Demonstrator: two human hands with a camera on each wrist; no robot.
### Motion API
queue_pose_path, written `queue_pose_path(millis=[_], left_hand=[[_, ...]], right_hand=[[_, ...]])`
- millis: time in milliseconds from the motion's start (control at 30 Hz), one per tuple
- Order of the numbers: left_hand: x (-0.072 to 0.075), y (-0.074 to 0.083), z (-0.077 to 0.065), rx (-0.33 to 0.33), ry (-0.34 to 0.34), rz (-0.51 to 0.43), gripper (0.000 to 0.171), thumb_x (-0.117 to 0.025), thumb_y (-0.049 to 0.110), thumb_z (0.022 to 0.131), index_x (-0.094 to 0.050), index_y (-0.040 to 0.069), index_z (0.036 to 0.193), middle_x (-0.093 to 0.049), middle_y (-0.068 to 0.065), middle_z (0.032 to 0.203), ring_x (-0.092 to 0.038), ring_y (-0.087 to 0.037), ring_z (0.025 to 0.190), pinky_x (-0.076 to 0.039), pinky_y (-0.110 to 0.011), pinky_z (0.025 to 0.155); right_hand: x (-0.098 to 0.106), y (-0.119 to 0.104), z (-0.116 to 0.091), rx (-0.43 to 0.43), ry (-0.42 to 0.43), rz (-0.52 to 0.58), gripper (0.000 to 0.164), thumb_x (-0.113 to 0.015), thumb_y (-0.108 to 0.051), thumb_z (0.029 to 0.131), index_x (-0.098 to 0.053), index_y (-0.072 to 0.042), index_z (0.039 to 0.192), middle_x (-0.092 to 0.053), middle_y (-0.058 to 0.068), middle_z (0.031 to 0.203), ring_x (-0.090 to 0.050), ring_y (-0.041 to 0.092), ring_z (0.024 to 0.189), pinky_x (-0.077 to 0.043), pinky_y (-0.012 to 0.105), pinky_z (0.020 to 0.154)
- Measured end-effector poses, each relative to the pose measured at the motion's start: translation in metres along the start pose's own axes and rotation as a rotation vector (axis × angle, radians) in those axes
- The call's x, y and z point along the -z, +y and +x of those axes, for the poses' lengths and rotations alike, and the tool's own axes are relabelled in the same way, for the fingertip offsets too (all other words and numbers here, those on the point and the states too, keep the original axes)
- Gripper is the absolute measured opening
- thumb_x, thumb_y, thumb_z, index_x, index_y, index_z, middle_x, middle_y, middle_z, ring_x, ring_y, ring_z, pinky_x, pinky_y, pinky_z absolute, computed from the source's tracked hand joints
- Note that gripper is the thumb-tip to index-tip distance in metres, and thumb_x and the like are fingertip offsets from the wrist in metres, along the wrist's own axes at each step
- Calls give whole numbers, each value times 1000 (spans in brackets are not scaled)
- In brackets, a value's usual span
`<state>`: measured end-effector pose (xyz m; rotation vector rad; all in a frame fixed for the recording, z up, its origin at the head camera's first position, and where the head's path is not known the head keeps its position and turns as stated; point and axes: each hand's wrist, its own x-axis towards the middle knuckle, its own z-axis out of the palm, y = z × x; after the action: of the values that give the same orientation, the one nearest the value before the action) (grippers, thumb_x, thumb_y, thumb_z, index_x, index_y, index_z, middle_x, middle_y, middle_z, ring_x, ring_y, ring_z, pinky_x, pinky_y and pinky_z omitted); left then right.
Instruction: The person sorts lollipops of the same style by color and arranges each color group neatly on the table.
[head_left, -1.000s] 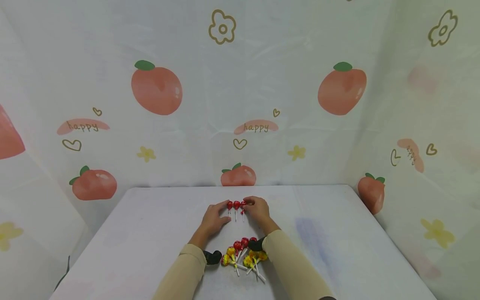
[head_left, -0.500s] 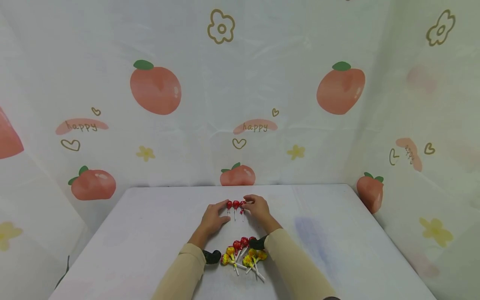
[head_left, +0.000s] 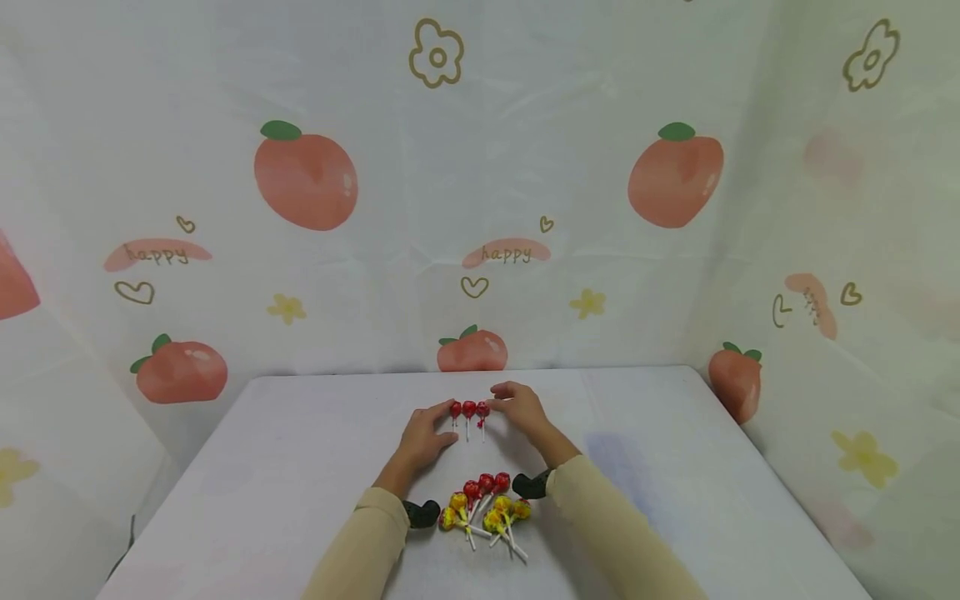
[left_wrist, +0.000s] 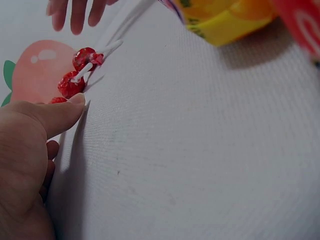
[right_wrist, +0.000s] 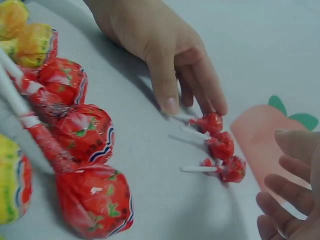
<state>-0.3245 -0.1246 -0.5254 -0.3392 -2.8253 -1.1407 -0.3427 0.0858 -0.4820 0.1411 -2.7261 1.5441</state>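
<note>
Three red-wrapped lollipops lie side by side on the white table, heads away from me: left lollipop point(head_left: 455, 409), middle lollipop point(head_left: 468, 408), right lollipop point(head_left: 483, 409). My left hand point(head_left: 422, 437) rests beside the left one. Its index fingertip is at that candy's head and its thumb point(right_wrist: 170, 105) at the stick's end, both fairly straight. To the right of the row hovers my right hand point(head_left: 522, 412), fingers loosely spread and holding nothing. In the right wrist view, a gap shows between these fingers and the nearest lollipop point(right_wrist: 232, 169).
Closer to me, between my forearms, lies a loose pile of red lollipops point(head_left: 486, 483) and yellow lollipops point(head_left: 495, 522) with crossed white sticks. Dark wrist cameras sit beside the pile. A fruit-printed white curtain point(head_left: 405, 250) rises behind the table's far edge.
My right hand has let go of the right lollipop and drawn away to the right, its forearm uncovering more of the pile. My left hand stays by the left lollipop.
</note>
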Motion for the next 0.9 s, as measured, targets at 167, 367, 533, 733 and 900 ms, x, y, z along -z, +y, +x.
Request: queue_pose_path(millis=[167,367,533,733,900], left_hand=[[1,0,-1,-16,4,2,60,-74,16,87,-51,14,142,-53,-9,139,-46,-32,123,-35,-50,105],[0,-3,-2,-16,12,-2,60,-74,16,86,-51,15,142,-53,-9,139,-46,-32,123,-36,-50,105],[0,-3,-2,-12,14,-4,60,-74,16,86,-52,15,142,-53,-10,139,-46,-32,123,-36,-50,104],[0,-3,-4,-18,22,-5,60,-74,15,86,-52,14,142,-53,-9,139,-46,-32,123,-36,-50,105],[-1,-4,-3,-44,30,-1,60,-75,15,86,-52,13,141,-53,-9,139,-47,-32,123,-36,-49,105]], right_hand=[[3,1,-11,-17,-33,70,32,-70,-21,91,-67,-4,117,-66,8,112,-59,27,105,-49,45,92],[2,15,-30,-56,-84,132,29,-70,-22,90,-69,-8,115,-67,5,110,-60,23,100,-50,42,89],[4,26,-44,-50,-138,124,28,-71,-24,89,-69,-9,113,-68,3,106,-59,21,89,-53,35,77],[7,34,-63,27,-218,105,28,-72,-22,89,-68,-6,112,-69,2,98,-60,18,86,-53,34,79],[10,41,-73,91,-305,124,29,-72,-21,89,-67,-6,113,-68,0,95,-61,18,85,-53,31,78]])
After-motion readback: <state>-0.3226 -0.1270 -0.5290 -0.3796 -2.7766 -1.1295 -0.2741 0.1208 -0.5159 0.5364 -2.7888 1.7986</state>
